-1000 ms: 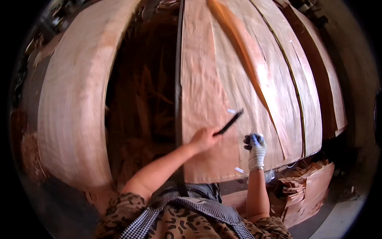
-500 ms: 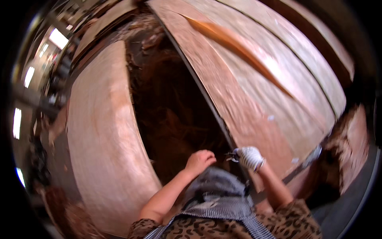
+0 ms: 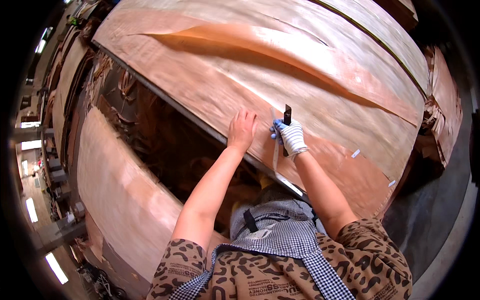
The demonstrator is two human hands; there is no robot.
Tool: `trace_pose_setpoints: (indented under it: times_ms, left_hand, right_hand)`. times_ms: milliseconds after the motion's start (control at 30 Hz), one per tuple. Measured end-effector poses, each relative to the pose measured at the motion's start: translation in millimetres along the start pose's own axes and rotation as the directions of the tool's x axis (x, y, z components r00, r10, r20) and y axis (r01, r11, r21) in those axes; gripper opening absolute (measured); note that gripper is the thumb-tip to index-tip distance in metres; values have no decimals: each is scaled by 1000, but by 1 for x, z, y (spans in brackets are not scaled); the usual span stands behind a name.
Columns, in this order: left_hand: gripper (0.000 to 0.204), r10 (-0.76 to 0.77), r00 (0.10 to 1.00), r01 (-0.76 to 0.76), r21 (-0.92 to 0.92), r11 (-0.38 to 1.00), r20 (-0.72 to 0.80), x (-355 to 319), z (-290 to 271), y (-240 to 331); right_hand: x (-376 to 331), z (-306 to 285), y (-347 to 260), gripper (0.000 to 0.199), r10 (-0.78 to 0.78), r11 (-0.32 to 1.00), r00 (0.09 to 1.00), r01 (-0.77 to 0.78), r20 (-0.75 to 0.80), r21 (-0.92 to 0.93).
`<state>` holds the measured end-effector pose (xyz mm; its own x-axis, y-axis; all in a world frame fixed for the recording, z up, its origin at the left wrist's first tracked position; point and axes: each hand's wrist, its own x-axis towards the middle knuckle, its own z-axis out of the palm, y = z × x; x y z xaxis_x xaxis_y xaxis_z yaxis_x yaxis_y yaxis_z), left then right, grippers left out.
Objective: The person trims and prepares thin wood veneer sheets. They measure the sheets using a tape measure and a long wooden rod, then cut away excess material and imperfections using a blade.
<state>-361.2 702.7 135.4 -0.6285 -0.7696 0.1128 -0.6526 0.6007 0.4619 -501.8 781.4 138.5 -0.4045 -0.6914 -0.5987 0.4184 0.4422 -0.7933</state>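
Observation:
A large sheet of pinkish-tan wood veneer (image 3: 185,82) covers the worktable before me. My left hand (image 3: 243,129) is bare and rests on it near the front edge, fingers stretched out, holding nothing. Just to its right, my right hand (image 3: 289,136), in a striped glove with blue fingertips, is closed round a black utility knife (image 3: 287,114) that points up and away. A pale narrow strip, apparently tape (image 3: 276,159), runs from this hand down to the table edge. Beyond both hands, part of the veneer bulges up in a long orange-brown fold (image 3: 240,42).
Another stack of pale veneer (image 3: 112,175) stands at my left, across a dark gap littered with scraps (image 3: 145,117). Crumpled veneer (image 3: 442,107) hangs at the far right. Small white tape pieces (image 3: 355,153) stick to the sheet at right.
My view has turned to the right. Both hands have moved forward from in front of my apron onto the veneer, the left one now lying flat.

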Motion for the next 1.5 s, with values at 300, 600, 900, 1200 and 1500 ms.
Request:
trace_pose_setpoints:
  times_ms: [300,600,900,1200,1500]
  left_hand:
    - [55,618,706,-671,47,740,347,59,3,-32]
    - [34,420,892,-400,-143,905,165,115,-66,-105]
    - [50,458,879,-467,49,883,132,195,-141,-295]
    - [37,578,761,-580,-92,810,296,233,-133,-337]
    - [13,-6,984,2,-22,1000,-176,441,-251,-509]
  right_hand:
    - [22,29,10,29,-11,979,961,-46,-278,-198]
    - [41,89,-38,7,-138,988,973,123,-184,-91]
    - [172,324,-89,12,13,979,961,43,-275,197]
    - [135,323,-114,12,-505,635,709,-80,-492,-768]
    - [176,405,-144,20,-314,726,949,255,22,-638]
